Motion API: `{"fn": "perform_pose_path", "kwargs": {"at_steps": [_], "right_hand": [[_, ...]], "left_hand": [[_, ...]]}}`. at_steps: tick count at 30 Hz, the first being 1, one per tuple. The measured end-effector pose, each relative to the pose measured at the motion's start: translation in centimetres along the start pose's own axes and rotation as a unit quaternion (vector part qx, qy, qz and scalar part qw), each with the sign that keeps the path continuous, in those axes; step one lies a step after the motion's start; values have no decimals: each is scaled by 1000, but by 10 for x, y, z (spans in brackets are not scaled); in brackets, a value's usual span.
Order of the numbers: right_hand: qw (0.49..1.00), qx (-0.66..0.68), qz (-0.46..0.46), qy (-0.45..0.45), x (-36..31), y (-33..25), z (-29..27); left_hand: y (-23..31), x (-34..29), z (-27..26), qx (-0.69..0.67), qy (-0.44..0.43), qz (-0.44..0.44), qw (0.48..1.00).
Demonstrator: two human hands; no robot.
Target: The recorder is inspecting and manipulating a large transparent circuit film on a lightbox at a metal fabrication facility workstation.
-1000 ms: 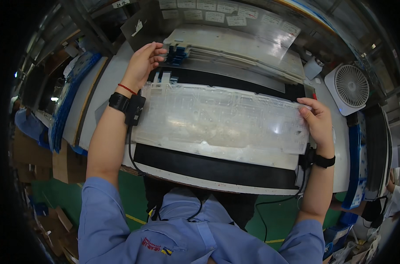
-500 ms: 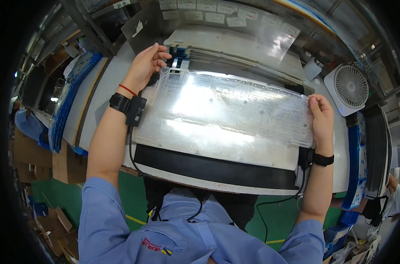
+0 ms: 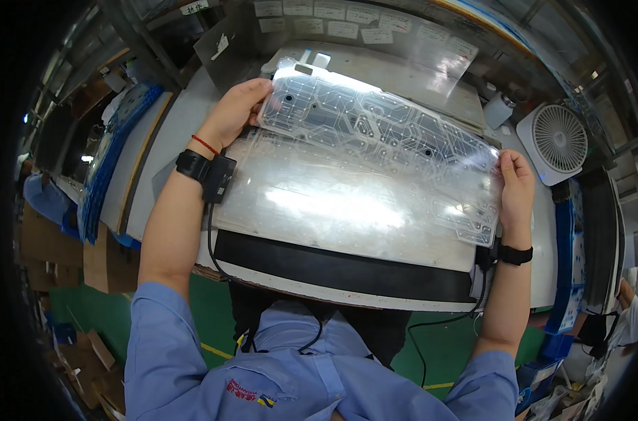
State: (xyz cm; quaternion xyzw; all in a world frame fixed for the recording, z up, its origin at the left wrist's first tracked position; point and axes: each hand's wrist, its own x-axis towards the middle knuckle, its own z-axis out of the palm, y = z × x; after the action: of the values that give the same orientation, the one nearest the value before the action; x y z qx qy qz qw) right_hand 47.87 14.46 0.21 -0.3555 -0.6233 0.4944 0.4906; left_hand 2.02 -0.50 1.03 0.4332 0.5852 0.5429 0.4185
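A clear, flexible circuit film (image 3: 375,126), printed with silvery traces and dots and bearing small tabs at its upper left, is stretched between my hands. My left hand (image 3: 238,109) pinches its left edge, thumb and fingers closed. At the right corner, my right hand (image 3: 516,181) grips the film between thumb and fingers. The film's left end is lifted and tilted, while its lower right part hangs close above a shiny metal plate (image 3: 319,224). Whether it touches the plate there, I cannot tell. Beneath the plate's near edge lies a black mat (image 3: 340,269).
Pale flat sheets (image 3: 375,67) lie behind the plate, before a metal panel (image 3: 424,52) with paper labels. To the right stand a white fan (image 3: 561,138) and a bottle (image 3: 499,110). Blue trays (image 3: 122,140) stand at the left; more blue trays (image 3: 569,259) stand at the right.
The film's left end has risen and swung away from me, baring more of the plate. My left hand's fingers have closed on its edge; my right hand has barely moved.
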Motion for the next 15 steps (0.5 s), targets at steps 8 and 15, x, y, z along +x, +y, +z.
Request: {"fn": "perform_pose_path", "kwargs": {"at_steps": [8,15], "right_hand": [[999,-9,28,12,1,1,-1],[998,43,37,36,2,-1,-1]], "left_hand": [[-4,4,-4,22,17,7,1000],[-8,6,-11,-75,56,29,995]]}}
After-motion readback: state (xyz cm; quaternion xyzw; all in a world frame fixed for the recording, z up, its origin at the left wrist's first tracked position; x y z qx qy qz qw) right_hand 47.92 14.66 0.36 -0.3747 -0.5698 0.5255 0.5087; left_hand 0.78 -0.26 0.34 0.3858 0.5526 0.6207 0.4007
